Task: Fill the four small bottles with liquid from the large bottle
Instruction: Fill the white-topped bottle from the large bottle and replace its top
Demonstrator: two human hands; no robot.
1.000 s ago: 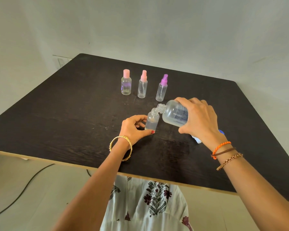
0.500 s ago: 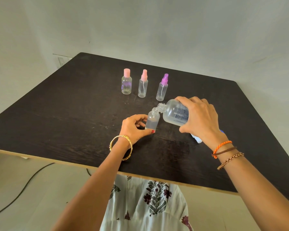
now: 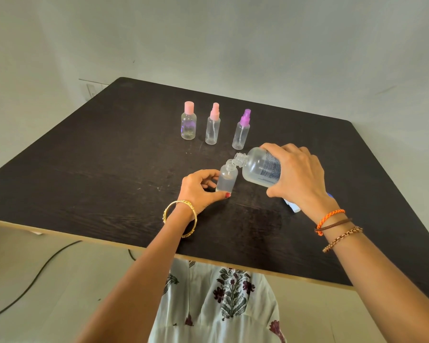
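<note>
Both hands grasp: left [image 3: 200,189] pinches small bottle [image 3: 226,179], right [image 3: 298,178] grips large bottle [image 3: 260,170].

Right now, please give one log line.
step: pouring | right hand: large bottle tilted | left hand: open small bottle | capped bottles: three

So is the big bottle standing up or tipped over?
Tipped. The right hand holds the large bottle slanted, its open neck over the small bottle.

**A plain room, probably in a home**

A dark brown wooden table with a pale edge [image 3: 84,184] stands against a bare whitish wall [image 3: 233,40]. A white wall socket plate [image 3: 92,89] is behind its corner, and a thin black cable [image 3: 35,276] lies on the light floor [image 3: 60,305].
</note>
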